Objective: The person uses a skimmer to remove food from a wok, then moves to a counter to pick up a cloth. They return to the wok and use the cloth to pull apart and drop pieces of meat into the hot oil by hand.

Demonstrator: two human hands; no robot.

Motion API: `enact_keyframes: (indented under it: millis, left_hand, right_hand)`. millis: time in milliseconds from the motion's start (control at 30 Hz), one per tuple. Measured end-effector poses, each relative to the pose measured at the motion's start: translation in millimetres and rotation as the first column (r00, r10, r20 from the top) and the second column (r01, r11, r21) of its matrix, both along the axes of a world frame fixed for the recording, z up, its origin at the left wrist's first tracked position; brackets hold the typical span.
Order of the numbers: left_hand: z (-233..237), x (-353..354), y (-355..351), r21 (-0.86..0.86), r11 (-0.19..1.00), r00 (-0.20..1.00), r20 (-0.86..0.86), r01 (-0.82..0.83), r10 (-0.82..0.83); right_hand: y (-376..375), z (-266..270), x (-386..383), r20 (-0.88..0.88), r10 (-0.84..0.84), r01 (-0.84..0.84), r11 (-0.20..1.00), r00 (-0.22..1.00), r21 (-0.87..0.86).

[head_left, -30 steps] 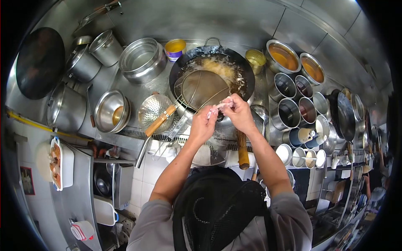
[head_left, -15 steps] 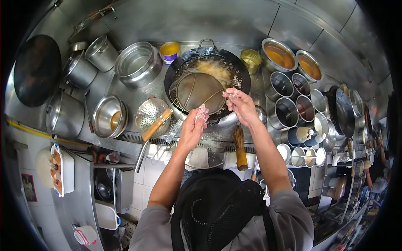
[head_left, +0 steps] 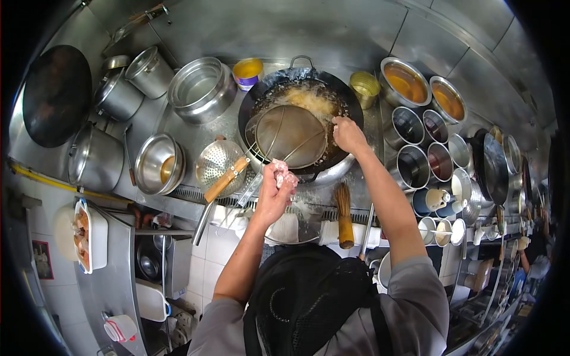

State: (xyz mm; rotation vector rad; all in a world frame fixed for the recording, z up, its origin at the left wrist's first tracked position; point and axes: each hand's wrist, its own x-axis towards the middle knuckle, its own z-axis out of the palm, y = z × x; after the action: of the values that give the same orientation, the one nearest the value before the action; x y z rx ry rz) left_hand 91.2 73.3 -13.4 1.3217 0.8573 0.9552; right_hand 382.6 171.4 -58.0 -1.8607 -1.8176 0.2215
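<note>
My left hand (head_left: 275,193) is closed around pale pink raw pieces (head_left: 284,173), just in front of the wok's near edge. Farther out, my right hand (head_left: 346,134) is over the right part of the black wok (head_left: 246,113), its fingers pressed together; whatever they may hold is too small to make out. Food (head_left: 309,101) bubbles in oil at the far side of the wok. A round fine-mesh strainer (head_left: 291,136) lies across the wok's near half, to the left of my right hand.
Left of the wok are a perforated ladle (head_left: 219,166), a large metal pot (head_left: 199,89) and steel bowls (head_left: 155,163). A bamboo brush (head_left: 344,216) lies in front. Metal containers (head_left: 412,166) and bowls of orange liquid (head_left: 407,80) stand at the right.
My right hand has moved away from my left, outward over the wok's right side. My left hand has stayed near the wok's front with the pink pieces. The whole view has shifted slightly.
</note>
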Motion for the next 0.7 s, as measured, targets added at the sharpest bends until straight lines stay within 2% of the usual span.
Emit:
enact_keyframes:
  millis: [67, 133, 167, 200, 233, 267, 300, 333, 367, 400, 467, 500, 533, 567, 600, 633, 700]
  left_hand:
    - [0.3, 2.9, 3.2, -0.02, 1.0, 1.0, -0.019, 0.023, -0.023]
    - [4.4, 5.3, 5.6, -0.043, 0.998, 0.998, -0.041, 0.04, -0.041]
    - [7.3, 6.6, 8.2, -0.063, 0.994, 0.994, -0.052, 0.09, -0.094]
    - [12.3, 7.9, 9.9, -0.085, 0.986, 0.987, -0.062, 0.143, -0.148]
    - [21.1, 9.4, 10.7, -0.139, 0.976, 0.984, -0.02, 0.171, -0.175]
    - [22.3, 9.0, 16.1, -0.138, 0.976, 0.985, -0.016, 0.169, -0.173]
    - [23.4, 7.8, 22.3, -0.153, 0.95, 0.96, -0.035, 0.271, -0.28]
    - [24.3, 6.4, 26.9, -0.17, 0.913, 0.922, -0.05, 0.37, -0.383]
    - [26.0, 5.1, 28.8, -0.17, 0.913, 0.923, -0.043, 0.37, -0.382]
    - [28.9, 3.9, 29.4, -0.181, 0.882, 0.895, -0.022, 0.434, -0.445]
    - [34.6, 1.8, 29.9, -0.19, 0.806, 0.823, 0.02, 0.561, -0.568]
    - [20.2, 0.3, 33.5, -0.154, 0.77, 0.779, 0.004, 0.62, -0.627]
    - [19.6, -0.5, 30.7, -0.147, 0.766, 0.775, 0.007, 0.626, -0.632]
    - [19.7, -1.6, 27.1, -0.184, 0.764, 0.786, 0.116, 0.618, -0.608]
    - [19.5, -2.5, 24.6, -0.224, 0.757, 0.788, 0.221, 0.614, -0.574]
    - [17.8, -3.0, 23.9, -0.228, 0.739, 0.77, 0.273, 0.634, -0.576]
    - [16.7, -3.5, 21.3, -0.194, 0.744, 0.767, 0.211, 0.64, -0.605]
  right_hand:
    - [15.7, -1.6, 7.2, -0.059, -0.098, 0.094, 0.993, 0.993, -0.064]
    - [13.7, 14.5, 4.6, -0.056, -0.082, 0.076, 0.992, 0.995, -0.101]
    - [12.5, 12.0, 3.2, -0.019, -0.097, 0.098, 0.987, 0.995, 0.124]
    - [9.1, 9.9, 0.8, 0.013, -0.121, 0.109, 0.934, 0.993, 0.341]
    - [-2.5, 22.5, -6.0, -0.179, -0.078, 0.116, 0.97, 0.981, 0.213]
    - [-24.8, 46.3, -19.6, -0.387, 0.043, -0.01, 0.996, 0.921, 0.085]
    - [-53.5, 73.2, -37.0, -0.584, 0.124, -0.163, 0.987, 0.802, -0.014]
    - [-82.3, 93.4, -53.1, -0.714, 0.339, -0.399, 0.912, 0.613, 0.09]
    - [-105.7, 109.3, -67.7, -0.732, 0.422, -0.548, 0.832, 0.535, 0.079]
    - [-117.9, 102.0, -78.2, -0.594, 0.558, -0.626, 0.772, 0.579, 0.114]
    - [-137.7, 106.2, -96.7, -0.279, 0.515, -0.485, 0.857, 0.811, 0.174]
    - [-143.4, 100.5, -97.0, -0.272, 0.51, -0.48, 0.86, 0.816, 0.172]
    - [-146.1, 89.7, -97.0, -0.213, 0.447, -0.406, 0.889, 0.869, 0.21]
    - [-148.8, 82.6, -96.7, -0.157, 0.376, -0.33, 0.909, 0.913, 0.254]
    - [-152.9, 82.9, -97.7, -0.153, 0.368, -0.323, 0.911, 0.917, 0.256]
    - [-157.8, 83.1, -99.0, -0.238, 0.329, -0.277, 0.934, 0.914, 0.226]
    - [-167.5, 85.8, -101.7, -0.464, 0.235, -0.211, 0.972, 0.854, 0.103]
